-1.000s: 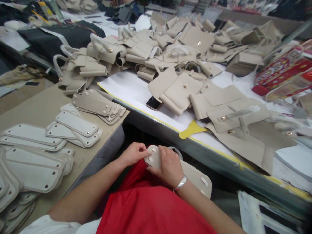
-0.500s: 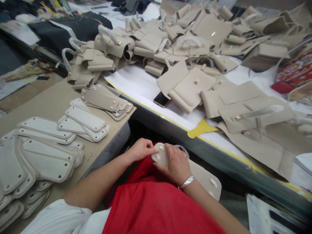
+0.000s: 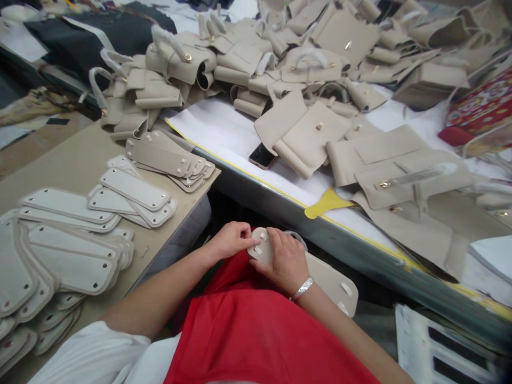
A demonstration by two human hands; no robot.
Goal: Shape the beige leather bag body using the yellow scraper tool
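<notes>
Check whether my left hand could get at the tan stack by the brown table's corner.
Probably yes: the left hand touches the beige panel, but nothing visible blocks its way to the tan stack.

Your left hand (image 3: 232, 240) is at the left end of the panel (image 3: 333, 282); your right hand (image 3: 288, 258) lies across it, and the rest runs off to your right. On your left is a table (image 3: 154, 264), with stacked panels (image 3: 72, 256) along it and another stack (image 3: 168, 154) at its far right corner. Ahead of you, a bench (image 3: 216, 128) bears heaped bags (image 3: 314, 136). Near its front edge lies a phone (image 3: 260, 158), partly behind a bag; right of that, a tab (image 3: 326, 204) overlaps the edge. Cloth (image 3: 100, 40) lies far left, behind the table.
</notes>
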